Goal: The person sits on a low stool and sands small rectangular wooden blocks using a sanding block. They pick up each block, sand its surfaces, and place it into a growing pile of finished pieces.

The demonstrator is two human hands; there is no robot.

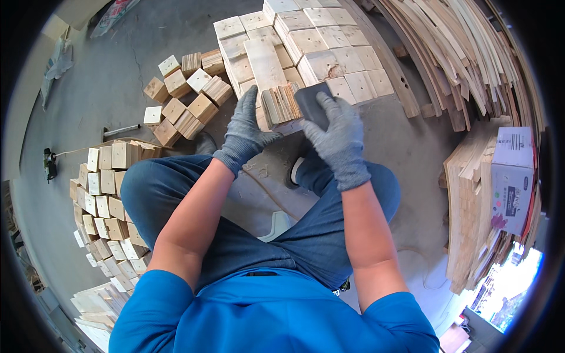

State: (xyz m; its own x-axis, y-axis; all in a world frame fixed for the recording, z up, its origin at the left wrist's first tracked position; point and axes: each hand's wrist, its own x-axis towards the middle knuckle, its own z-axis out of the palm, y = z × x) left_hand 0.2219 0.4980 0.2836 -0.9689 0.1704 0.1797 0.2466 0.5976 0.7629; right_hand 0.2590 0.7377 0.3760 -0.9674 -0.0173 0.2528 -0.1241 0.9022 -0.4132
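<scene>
In the head view, I see the right hand (338, 132), fingers clamped on a dark block (313, 107) beside the wooden bundle (281, 106); opposite, the left hand (244, 129), fingers apart. A pale box (511, 185) bears printing.

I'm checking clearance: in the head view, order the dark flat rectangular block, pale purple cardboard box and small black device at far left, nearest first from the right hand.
From the grey-gloved right hand:
1. Dark flat rectangular block: held in that hand.
2. Pale purple cardboard box: off to the right.
3. Small black device: farthest, near the left rim.
</scene>
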